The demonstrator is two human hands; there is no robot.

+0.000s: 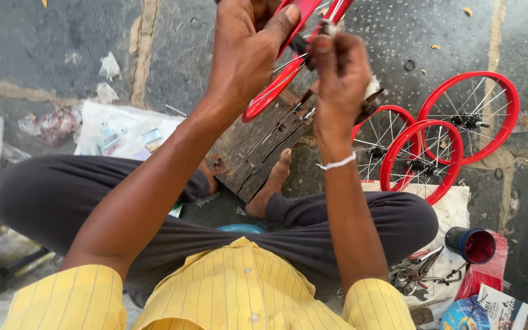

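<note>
Head view: a seated person holds a small red wheel rim [276, 79] above a wooden board [258, 143] on the stone floor. The left hand [249, 52] grips the rim; the right hand [337, 73] pinches a spoke [289, 61]. Spoke fitting seems in hand; next calls for careful threading. Three finished red wheels [435, 137] lie right.
</note>
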